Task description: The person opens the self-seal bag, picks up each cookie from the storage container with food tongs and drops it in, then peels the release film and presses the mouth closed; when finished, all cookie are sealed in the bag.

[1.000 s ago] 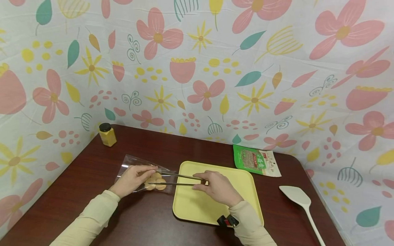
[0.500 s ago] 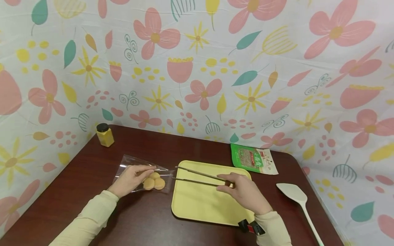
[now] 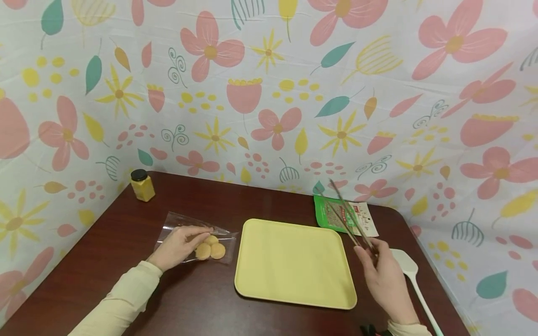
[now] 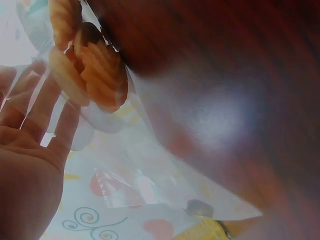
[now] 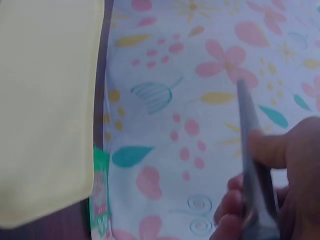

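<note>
My left hand (image 3: 180, 245) pinches the clear plastic bag (image 3: 174, 221) lying at the left of the table. Inside the bag are several round golden cookies (image 3: 210, 249); from close up in the left wrist view, ridged cookies (image 4: 104, 75) show beside the fingers, with film over part of the hand. Out to the right, my right hand (image 3: 384, 277) grips a pair of metal tongs (image 3: 349, 214). Their two arms stand apart, tips pointing up and away, with nothing between them. The right wrist view shows the tongs (image 5: 255, 165) between thumb and fingers.
A yellow tray (image 3: 294, 263) lies mid-table between the hands. Behind the tongs is a green and white packet (image 3: 336, 214). A white spatula (image 3: 420, 291) lies at the right edge, partly behind the right hand. A yellow jar (image 3: 143, 186) stands back left, near the patterned cloth wall.
The tongs have left the cookies in the bag, crossed over the tray and swung up to the right with my right hand. The left hand and the bag keep their place.
</note>
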{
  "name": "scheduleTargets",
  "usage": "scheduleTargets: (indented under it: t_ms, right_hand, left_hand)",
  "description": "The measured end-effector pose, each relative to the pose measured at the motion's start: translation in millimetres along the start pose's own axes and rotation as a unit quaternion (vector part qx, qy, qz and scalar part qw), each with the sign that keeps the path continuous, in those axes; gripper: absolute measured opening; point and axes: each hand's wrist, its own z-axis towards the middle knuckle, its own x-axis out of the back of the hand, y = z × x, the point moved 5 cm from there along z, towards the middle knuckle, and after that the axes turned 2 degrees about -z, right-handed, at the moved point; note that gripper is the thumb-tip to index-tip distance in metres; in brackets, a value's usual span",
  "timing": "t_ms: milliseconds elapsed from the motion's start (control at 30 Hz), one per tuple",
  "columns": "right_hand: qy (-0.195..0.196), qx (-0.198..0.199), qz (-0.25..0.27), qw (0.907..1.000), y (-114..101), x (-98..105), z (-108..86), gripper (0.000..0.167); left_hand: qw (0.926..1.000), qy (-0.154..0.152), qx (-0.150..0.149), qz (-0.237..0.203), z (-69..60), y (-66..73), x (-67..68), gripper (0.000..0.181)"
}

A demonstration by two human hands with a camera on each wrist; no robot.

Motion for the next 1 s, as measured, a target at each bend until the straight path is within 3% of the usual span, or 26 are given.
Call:
scheduleTargets:
  t_ms: [233, 567, 667, 833, 1000]
  right_hand:
    - [-0.018, -0.093, -0.021, 0.9953, 31, 7, -20.4, 0.046]
    - [-0.056, -0.12, -0.05, 0.9898, 56, 5, -36.6, 0.054]
    - [-0.098, -0.158, -0.059, 0.9807, 64, 1, -39.8, 0.063]
    - [-0.183, -0.213, -0.06, 0.9579, 76, -11, -44.7, 0.081]
    - [-0.189, -0.212, -0.072, 0.9562, 80, -19, -48.9, 0.084]
  left_hand:
    - [0.9998, 0.007, -0.015, 0.009, 0.1, -0.5, -1.7, 0.027]
    - [0.9998, 0.008, -0.017, 0.011, 0.2, -0.2, -1.4, 0.027]
    - [0.9998, 0.007, -0.016, 0.01, 0.4, 0.4, -1.5, 0.026]
    - [0.9999, 0.006, -0.01, 0.01, -0.1, 0.1, -1.2, 0.026]
    - [0.9999, 0.004, -0.006, 0.007, -0.5, 1.4, -0.6, 0.027]
